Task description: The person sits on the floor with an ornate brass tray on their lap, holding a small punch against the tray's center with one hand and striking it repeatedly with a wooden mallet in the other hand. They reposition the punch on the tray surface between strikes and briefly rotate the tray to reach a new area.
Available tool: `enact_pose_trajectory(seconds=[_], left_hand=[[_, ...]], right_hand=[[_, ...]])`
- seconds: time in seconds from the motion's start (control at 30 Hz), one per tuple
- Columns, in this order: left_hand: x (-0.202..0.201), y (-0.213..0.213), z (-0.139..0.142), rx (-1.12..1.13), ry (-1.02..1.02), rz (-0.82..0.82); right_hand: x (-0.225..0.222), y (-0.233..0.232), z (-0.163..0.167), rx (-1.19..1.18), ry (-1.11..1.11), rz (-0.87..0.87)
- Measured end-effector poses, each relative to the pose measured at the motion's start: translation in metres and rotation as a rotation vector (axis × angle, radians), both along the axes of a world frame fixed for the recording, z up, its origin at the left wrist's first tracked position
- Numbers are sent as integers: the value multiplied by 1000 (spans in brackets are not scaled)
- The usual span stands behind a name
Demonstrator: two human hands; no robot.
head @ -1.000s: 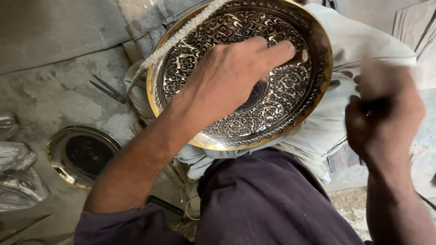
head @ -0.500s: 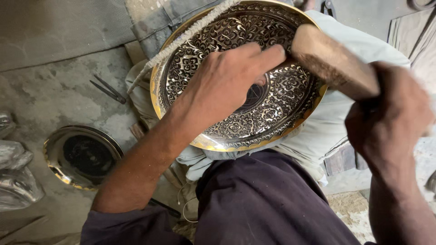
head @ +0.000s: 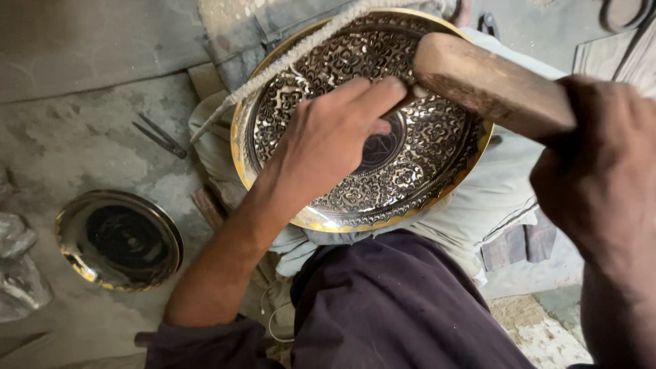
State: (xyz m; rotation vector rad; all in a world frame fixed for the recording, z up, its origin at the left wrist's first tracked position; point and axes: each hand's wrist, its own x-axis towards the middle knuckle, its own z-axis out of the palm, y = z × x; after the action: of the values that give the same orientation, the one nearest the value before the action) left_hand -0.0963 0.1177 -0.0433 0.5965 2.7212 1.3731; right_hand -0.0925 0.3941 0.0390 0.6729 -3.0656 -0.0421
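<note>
Left hand (head: 328, 147) bare, no ring, no glove; short nails on fingers. Left forearm bare up to elbow, dark purple sleeve (head: 198, 342) pushed up and bunched there, cloth creased. Right hand (head: 601, 184) bare too, partly blurred, details of fingers not clear; no watch or band seen at wrist. Dark purple garment (head: 396, 307) over lap, same colour as sleeve, loose folds. Pale grey-white trousers (head: 506, 198) underneath, wrinkled, a little dusty.
</note>
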Motion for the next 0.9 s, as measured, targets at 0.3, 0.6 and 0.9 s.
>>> enact_pose_trajectory(seconds=[0.3,0.6,0.9], left_hand=[[22,2,-19,141,32,166],[46,7,-23,233,49,396],[73,19,-21,790,22,806]], right_hand=[[-12,-7,9,-510,-227,-100],[-21,-44,46,-19,-93,88],[-25,-71,73,-60,-7,213]])
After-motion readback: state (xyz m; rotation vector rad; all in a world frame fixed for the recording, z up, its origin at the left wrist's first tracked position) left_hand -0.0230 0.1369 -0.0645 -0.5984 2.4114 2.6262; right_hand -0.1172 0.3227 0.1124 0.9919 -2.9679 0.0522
